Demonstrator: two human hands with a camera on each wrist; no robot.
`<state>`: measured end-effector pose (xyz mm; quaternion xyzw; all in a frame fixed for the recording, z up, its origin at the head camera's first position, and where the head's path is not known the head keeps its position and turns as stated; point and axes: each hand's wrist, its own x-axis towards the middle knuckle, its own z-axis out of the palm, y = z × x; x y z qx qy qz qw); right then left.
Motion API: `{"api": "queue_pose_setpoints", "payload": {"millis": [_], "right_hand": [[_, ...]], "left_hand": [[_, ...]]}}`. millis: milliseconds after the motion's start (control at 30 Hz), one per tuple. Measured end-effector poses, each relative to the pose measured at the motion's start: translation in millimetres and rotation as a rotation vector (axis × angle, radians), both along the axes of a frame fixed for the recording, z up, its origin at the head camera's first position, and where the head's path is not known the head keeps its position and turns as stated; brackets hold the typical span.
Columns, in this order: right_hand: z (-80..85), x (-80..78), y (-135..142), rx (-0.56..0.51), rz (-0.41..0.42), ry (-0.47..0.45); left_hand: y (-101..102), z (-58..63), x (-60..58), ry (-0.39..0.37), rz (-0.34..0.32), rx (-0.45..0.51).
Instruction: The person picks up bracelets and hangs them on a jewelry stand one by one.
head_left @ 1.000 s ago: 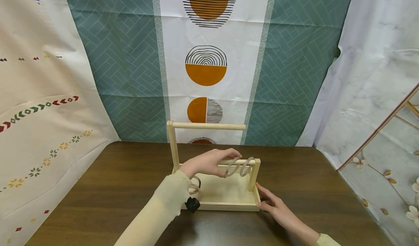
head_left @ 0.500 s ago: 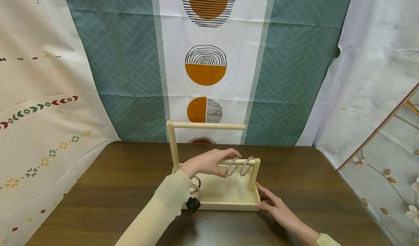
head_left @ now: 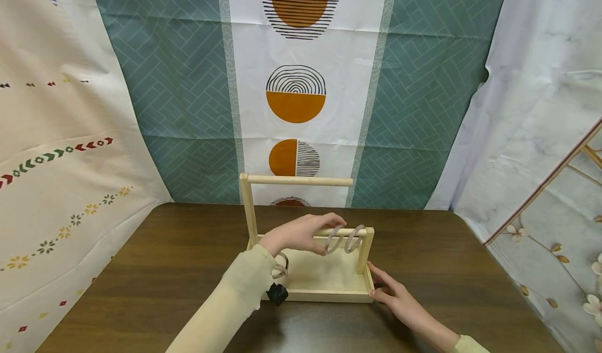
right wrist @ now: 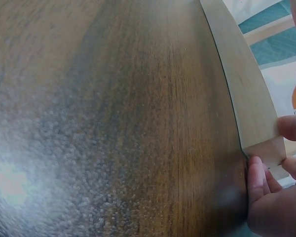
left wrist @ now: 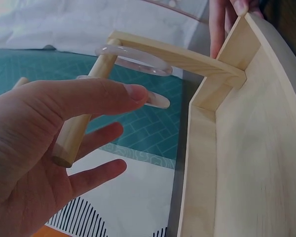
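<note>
A pale wooden jewelry stand [head_left: 329, 296] stands on the brown table, with a tray base, a low bar and a taller bar [head_left: 301, 180]. Two clear bangles [head_left: 355, 239] hang round the low bar toward its post. My left hand [head_left: 301, 233] is at the bar's free end; its thumb and forefinger pinch the nearer bangle [left wrist: 159, 100], while the other fingers spread apart. At the tray's right end, my right hand [head_left: 395, 296] grips the end wall, thumb on the front corner and fingers along the outside.
More bangles [head_left: 279, 272], one dark, lie at the tray's left, partly hidden by the left sleeve. A small black object [head_left: 277, 294] is at the left wrist. The table [head_left: 188, 269] meets hanging cloths [head_left: 178, 107] at the back and sides.
</note>
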<state>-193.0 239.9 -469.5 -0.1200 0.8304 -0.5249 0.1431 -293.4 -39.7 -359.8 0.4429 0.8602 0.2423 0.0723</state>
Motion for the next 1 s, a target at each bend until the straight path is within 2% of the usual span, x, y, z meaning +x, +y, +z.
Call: {"api": "queue_pose_setpoints", "payload": {"millis": [800,1000], "right_hand": [[-2.8,-1.0,1.6,-0.028,0.011,0.009],[-3.6,-0.5,1.6,-0.015,0.017,0.026]], "left_hand": [[-1.5,-0.1,2.2,-0.04,0.026,-0.014],[-2.7,-0.6,4.1,-0.083,0.027,-0.005]]}}
